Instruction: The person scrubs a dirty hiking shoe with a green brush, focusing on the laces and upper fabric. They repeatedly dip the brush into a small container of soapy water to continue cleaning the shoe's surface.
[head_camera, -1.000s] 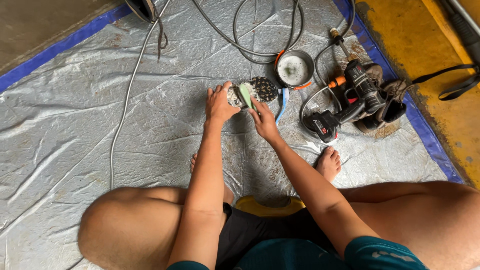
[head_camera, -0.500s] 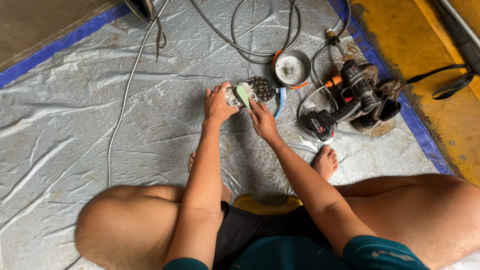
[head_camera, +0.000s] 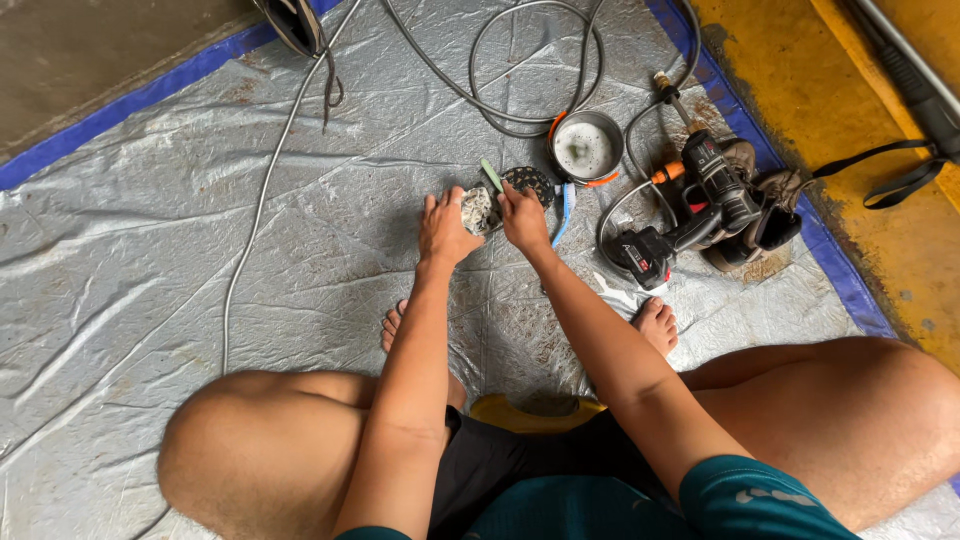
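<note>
I sit cross-legged on a silver tarp (head_camera: 200, 260). My left hand (head_camera: 446, 228) holds down a dark, round toothed metal part (head_camera: 478, 207) covered in pale foam. A second dark toothed disc (head_camera: 530, 183) lies just behind it. My right hand (head_camera: 522, 216) grips a small green-handled brush (head_camera: 492, 175), its handle sticking up past my fingers, with the brush end down on the foamy part. Both hands are close together over the part.
A round metal bowl (head_camera: 586, 146) with an orange rim stands behind the hands. A blue brush (head_camera: 563, 212) lies beside my right hand. A black power drill (head_camera: 690, 210), worn shoes (head_camera: 760, 195) and grey cables (head_camera: 270, 170) lie around. Yellow floor (head_camera: 800, 80) borders the tarp's blue edge.
My right hand has moved up onto the foamy part beside the left hand, and the green brush now stands more upright. The left hand stays in place.
</note>
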